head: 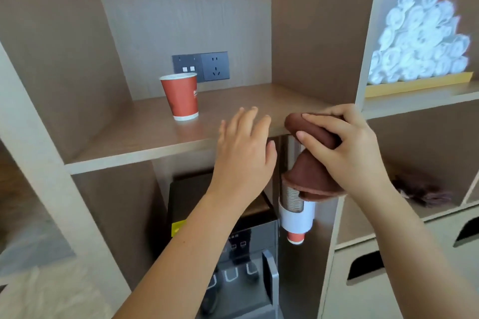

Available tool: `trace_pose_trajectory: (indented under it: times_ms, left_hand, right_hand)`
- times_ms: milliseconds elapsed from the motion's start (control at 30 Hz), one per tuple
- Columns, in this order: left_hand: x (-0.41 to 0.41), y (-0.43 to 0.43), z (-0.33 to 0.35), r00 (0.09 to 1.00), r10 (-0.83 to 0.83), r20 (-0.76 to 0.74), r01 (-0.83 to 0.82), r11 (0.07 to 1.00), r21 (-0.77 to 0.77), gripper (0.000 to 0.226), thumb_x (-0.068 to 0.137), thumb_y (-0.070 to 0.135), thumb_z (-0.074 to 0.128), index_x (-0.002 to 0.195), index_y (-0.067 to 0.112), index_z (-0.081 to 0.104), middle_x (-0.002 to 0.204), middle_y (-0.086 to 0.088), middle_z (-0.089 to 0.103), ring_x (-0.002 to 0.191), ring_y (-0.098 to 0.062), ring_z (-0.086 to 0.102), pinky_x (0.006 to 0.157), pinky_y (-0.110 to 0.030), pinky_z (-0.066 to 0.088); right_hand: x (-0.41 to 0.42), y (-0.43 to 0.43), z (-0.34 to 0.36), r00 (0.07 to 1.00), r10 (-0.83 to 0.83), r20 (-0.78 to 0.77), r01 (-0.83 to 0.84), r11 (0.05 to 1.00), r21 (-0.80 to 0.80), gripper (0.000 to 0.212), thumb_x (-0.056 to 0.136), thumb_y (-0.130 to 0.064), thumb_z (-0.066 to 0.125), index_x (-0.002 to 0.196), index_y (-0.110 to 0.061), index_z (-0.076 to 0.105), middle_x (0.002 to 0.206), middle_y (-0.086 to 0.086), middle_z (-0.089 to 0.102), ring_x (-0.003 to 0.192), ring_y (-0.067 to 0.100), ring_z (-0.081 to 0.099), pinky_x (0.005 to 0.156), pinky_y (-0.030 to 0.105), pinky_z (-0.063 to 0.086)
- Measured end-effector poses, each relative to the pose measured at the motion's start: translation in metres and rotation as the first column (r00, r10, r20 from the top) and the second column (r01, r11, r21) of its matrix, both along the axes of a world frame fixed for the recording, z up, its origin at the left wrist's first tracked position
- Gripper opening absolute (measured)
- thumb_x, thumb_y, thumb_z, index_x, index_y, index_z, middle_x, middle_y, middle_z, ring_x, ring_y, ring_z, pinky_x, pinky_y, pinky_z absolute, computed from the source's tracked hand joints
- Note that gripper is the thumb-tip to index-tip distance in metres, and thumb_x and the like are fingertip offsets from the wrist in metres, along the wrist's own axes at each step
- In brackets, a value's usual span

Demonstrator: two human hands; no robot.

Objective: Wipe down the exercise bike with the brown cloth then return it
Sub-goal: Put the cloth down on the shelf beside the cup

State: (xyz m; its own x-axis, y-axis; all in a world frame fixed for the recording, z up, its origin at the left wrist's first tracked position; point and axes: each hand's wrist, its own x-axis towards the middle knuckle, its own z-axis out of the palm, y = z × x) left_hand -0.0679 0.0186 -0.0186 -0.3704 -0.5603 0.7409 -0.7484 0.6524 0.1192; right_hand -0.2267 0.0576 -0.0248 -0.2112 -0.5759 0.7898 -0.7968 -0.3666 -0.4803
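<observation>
At the front edge of a wooden shelf (145, 137), just beside the upright divider (368, 33) on its right, the right hand (347, 145) grips the brown cloth (315, 134); the fingers (311, 122) curl over the cloth's bunched upper fold and the thumb presses it from the near side; the rest of the cloth hangs down below the hand, its lower fold (313, 184) draping in front of a wall-mounted cup dispenser (295, 215). Left of the cloth and not touching it, the left hand (243, 153) is open and empty, palm down, fingers spread and loosely extended over the shelf edge; a narrow gap separates its fingertips from the cloth.

Farther back on the shelf, well apart from both hands, a red paper cup (181, 97) stands upright; behind it a dark socket panel (201, 66) is set into the back wall. A red cup bottom (295, 238) pokes out of the dispenser's lower end; below the left forearm sits a dark water dispenser (233, 254) with taps. Beyond the divider, in the upper right compartment, rolled white towels (420, 36) are stacked in a pile on a yellow tray (414, 85); in the compartment below, to the right of the right wrist, lies a dark brown folded cloth (425, 191), blurred.
</observation>
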Motion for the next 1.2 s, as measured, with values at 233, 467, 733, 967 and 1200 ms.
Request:
trace_pose_trajectory:
  times_ms: [233, 467, 733, 967, 1200]
  left_hand:
    - [-0.031, -0.047, 0.034, 1.0, -0.007, -0.007, 0.006, 0.997, -0.08, 0.04, 0.088, 0.019, 0.053, 0.126, 0.009, 0.049, 0.137, -0.014, 0.044, 0.131, -0.03, 0.031, 0.107, -0.049, 0.019]
    - [-0.043, -0.082, 0.041, 0.998, 0.055, 0.011, -0.054, 0.996, -0.065, 0.04, 0.089, 0.022, 0.051, 0.128, 0.01, 0.048, 0.138, -0.014, 0.043, 0.131, -0.03, 0.03, 0.108, -0.048, 0.02]
    - [-0.044, -0.089, 0.03, 0.99, 0.126, 0.061, -0.125, 0.992, -0.02, 0.044, 0.091, 0.033, 0.043, 0.131, 0.014, 0.044, 0.142, -0.01, 0.039, 0.133, -0.027, 0.027, 0.109, -0.046, 0.016]
    - [-0.043, -0.088, 0.03, 0.992, 0.121, 0.03, -0.122, 0.992, 0.041, 0.042, 0.093, 0.028, 0.035, 0.133, 0.016, 0.041, 0.144, -0.008, 0.035, 0.134, -0.024, 0.024, 0.11, -0.043, 0.016]
    - [-0.042, -0.087, 0.03, 0.994, 0.102, 0.026, -0.103, 0.993, 0.055, 0.041, 0.094, 0.025, 0.034, 0.133, 0.018, 0.041, 0.145, -0.006, 0.034, 0.135, -0.022, 0.024, 0.111, -0.042, 0.014]
  right_hand:
    - [-0.027, -0.054, 0.061, 0.989, -0.011, -0.15, 0.006, 0.999, -0.032, 0.032, 0.08, -0.027, 0.07, 0.11, -0.016, 0.067, 0.108, 0.01, 0.051, 0.102, 0.022, 0.053, 0.092, 0.03, 0.043]
    - [-0.036, -0.114, 0.077, 0.963, 0.016, -0.268, 0.029, 0.986, 0.162, 0.034, 0.082, -0.032, 0.066, 0.114, -0.019, 0.065, 0.111, 0.008, 0.048, 0.101, 0.031, 0.052, 0.095, 0.038, 0.041]
    - [-0.033, -0.143, 0.071, 0.909, 0.148, -0.39, 0.151, 0.754, 0.639, 0.057, 0.079, -0.063, 0.045, 0.124, -0.03, 0.054, 0.136, 0.003, 0.045, 0.119, 0.024, 0.046, 0.093, 0.038, 0.041]
    - [-0.038, -0.123, 0.072, 0.916, 0.189, -0.354, 0.118, 0.715, 0.689, 0.076, 0.08, -0.07, 0.04, 0.144, -0.036, 0.018, 0.157, -0.002, 0.007, 0.142, 0.034, 0.009, 0.114, 0.051, 0.017]
    - [-0.033, -0.07, 0.035, 0.902, 0.081, -0.425, 0.085, 0.93, 0.358, 0.068, 0.082, -0.06, 0.044, 0.141, -0.028, 0.032, 0.151, -0.003, 0.029, 0.138, 0.019, 0.025, 0.111, 0.04, 0.023]
